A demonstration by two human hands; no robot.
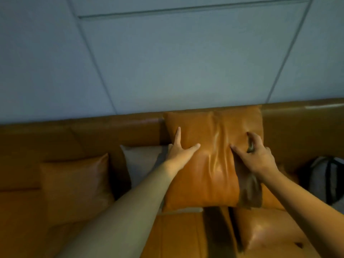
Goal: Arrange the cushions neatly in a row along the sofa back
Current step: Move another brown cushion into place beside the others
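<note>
Propped upright against the sofa back (297,123): a tan leather cushion (210,164), creased down the middle. Pressed flat on its left edge, the left hand (181,148), fingers spread wide. Laid on its right side, the right hand (255,155), fingers curled loosely (gripping nothing). To the left, a grey cushion (141,161) and another tan cushion (76,183). At far right, a grey backpack (323,179). Behind, a pale blue panelled wall (167,62).

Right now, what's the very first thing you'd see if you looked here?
Two hands pressing on a big shiny orange cushion leaning against the sofa back in the middle: the left hand lies flat, the right hand curls into the leather. Left of it sit a grey cushion and another orange cushion.
</note>
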